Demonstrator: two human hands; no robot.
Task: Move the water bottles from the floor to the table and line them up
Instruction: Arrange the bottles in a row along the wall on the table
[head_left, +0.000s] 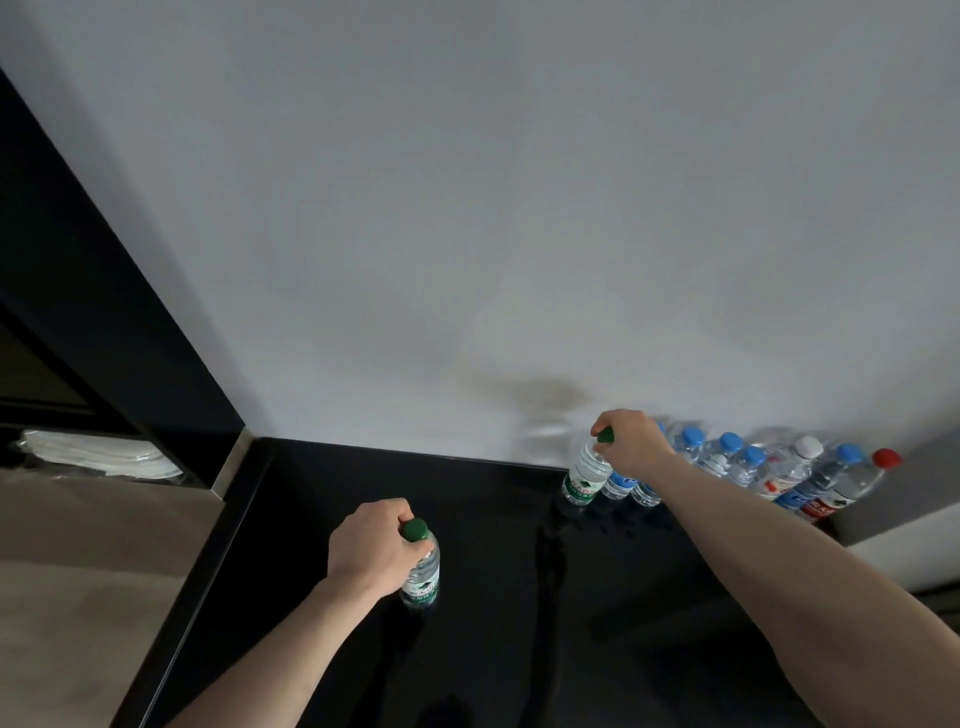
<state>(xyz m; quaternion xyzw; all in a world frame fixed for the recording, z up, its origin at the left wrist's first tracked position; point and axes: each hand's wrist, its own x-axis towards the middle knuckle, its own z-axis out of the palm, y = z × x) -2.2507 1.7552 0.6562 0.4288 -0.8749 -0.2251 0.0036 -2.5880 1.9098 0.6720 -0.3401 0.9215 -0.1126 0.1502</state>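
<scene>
My left hand (370, 545) grips the neck of a green-capped water bottle (423, 569) that stands upright on the black table (519, 597), left of centre. My right hand (631, 439) holds the top of a second green-capped water bottle (586, 475) at the far side of the table, at the left end of a row of bottles (769, 465). That row runs right along the wall, with several blue caps, one white cap and one red cap. Whether the right-hand bottle's base touches the table I cannot tell.
A white wall (519, 208) rises straight behind the table. A dark cabinet (78, 286) stands to the left, with folded white cloth (98, 452) on its shelf. Beige floor (78, 597) lies beyond the table's left edge.
</scene>
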